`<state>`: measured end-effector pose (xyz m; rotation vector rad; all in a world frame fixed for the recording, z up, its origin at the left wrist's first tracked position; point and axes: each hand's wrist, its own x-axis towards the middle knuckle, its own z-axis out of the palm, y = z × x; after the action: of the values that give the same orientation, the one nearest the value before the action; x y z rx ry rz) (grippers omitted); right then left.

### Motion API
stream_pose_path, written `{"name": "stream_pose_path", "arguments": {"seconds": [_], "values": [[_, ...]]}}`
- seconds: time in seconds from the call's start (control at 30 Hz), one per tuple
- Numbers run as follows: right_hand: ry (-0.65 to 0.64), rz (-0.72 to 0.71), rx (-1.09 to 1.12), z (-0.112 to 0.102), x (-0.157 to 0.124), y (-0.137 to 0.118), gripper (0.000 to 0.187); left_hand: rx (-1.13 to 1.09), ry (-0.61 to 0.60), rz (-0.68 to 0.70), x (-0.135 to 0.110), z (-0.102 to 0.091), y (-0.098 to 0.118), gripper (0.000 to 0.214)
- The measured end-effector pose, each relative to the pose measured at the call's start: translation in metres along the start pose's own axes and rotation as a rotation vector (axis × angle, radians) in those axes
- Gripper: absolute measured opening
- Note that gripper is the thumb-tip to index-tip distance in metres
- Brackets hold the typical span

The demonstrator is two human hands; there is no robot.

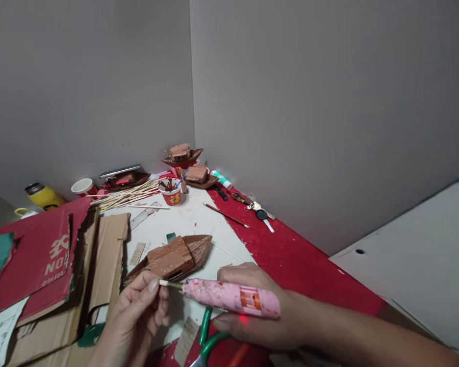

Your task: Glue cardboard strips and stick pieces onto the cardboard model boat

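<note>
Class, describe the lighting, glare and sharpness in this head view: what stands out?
Head view: soft, even light on the walls, no hard shadows; a red glow on the right hand under the pink tool; left hand, small stick and model boat sharp; far boats slightly soft.

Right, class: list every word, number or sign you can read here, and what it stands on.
"NO": white letters, cut off, on the red cardboard sheet; the line beneath is blurred.
Gold sign on the red paper cup: too blurred to read.
Orange label on the pink tool: unreadable.
</note>
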<state>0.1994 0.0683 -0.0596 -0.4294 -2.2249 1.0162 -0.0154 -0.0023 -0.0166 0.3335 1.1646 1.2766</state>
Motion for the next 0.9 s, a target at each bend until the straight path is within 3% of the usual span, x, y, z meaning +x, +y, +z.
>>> {"name": "stream_pose_path", "arguments": {"seconds": [0.33, 0.47, 0.6, 0.7, 0.9], "values": [[-0.032, -0.033, -0.107, -0.003, 0.005, -0.012, 0.021, -0.024, -0.087, 0.000, 0.000, -0.004, -0.002, 0.033], [-0.067, 0.052, -0.151, -0.006, 0.007, -0.018, 0.024, -0.069, -0.141, 0.002, 0.002, -0.009, -0.005, 0.027], [-0.051, 0.221, 0.112, -0.008, 0.008, -0.020, 0.020, -0.089, -0.163, 0.007, 0.002, -0.010, -0.006, 0.025], [0.020, 0.345, 0.398, -0.007, 0.005, -0.014, 0.030, -0.096, -0.185, 0.023, 0.002, -0.011, -0.006, 0.024], [-0.067, 0.639, 0.733, -0.005, 0.000, 0.003, 0.047, -0.065, -0.169, 0.009, 0.002, -0.011, -0.006, 0.025]]}}
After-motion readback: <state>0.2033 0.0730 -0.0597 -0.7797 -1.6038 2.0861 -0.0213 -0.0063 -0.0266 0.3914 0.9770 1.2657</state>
